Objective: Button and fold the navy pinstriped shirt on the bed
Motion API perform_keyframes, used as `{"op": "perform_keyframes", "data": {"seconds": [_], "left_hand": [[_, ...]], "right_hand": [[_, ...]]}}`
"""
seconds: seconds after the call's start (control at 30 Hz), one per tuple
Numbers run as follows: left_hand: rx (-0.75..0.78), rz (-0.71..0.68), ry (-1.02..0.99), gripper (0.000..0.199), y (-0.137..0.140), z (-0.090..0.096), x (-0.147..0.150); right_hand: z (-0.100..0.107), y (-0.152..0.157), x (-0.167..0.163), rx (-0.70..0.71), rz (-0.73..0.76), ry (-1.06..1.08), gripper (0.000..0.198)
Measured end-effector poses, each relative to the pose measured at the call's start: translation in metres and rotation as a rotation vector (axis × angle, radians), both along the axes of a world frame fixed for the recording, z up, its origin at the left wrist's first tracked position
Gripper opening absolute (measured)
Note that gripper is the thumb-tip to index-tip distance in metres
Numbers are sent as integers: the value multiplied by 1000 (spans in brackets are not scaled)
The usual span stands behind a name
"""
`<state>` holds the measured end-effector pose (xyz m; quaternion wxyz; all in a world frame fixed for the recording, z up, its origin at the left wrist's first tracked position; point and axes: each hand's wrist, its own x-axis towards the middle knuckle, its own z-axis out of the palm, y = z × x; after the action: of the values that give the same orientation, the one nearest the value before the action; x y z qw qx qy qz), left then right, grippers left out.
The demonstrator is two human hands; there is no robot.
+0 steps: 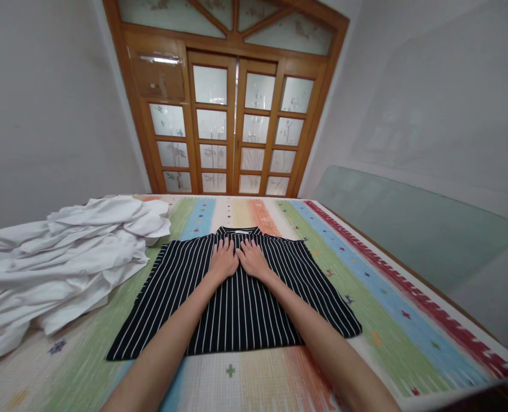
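Observation:
A black shirt with white stripes (245, 315) lies spread flat in front of me, its collar (239, 230) at the far edge. Just below the collar, my left hand (223, 260) rests palm down on the cloth with its fingers stretched out. My right hand (253, 258) lies flat beside it, thumbs nearly touching, fingers also extended toward the collar. Neither hand grips the fabric. The shirt's sides look folded in or squared off, but I cannot tell how the layers lie underneath.
A heap of crumpled white cloth (86, 246) lies to the left of the shirt. The table is covered by a multicoloured patterned cloth (391, 309). Wooden doors with glass panes (237, 126) stand beyond the far edge. A pale green panel (408, 217) runs along the right wall.

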<state>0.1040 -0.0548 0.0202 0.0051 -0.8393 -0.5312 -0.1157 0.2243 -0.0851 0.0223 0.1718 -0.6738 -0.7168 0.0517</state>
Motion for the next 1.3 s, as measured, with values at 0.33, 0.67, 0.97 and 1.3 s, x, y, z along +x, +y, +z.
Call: {"op": "perform_keyframes", "data": {"seconds": [0.33,0.67,0.97,1.3], "left_hand": [[-83,50,64,61,23,-3,-38],[-72,135,95,63,46,-1,-116],[-99,224,85,66,52,1,-142],[-39,287,105,62,47,0,-139]], "right_hand": [[-4,4,55,-122,-80,-160,59],[-11,-6,136,-158,-198,-275,58],[-15,-5,159,-160,-295,-287,61],[-15,-6,156,-160,-304,-316,61]]}}
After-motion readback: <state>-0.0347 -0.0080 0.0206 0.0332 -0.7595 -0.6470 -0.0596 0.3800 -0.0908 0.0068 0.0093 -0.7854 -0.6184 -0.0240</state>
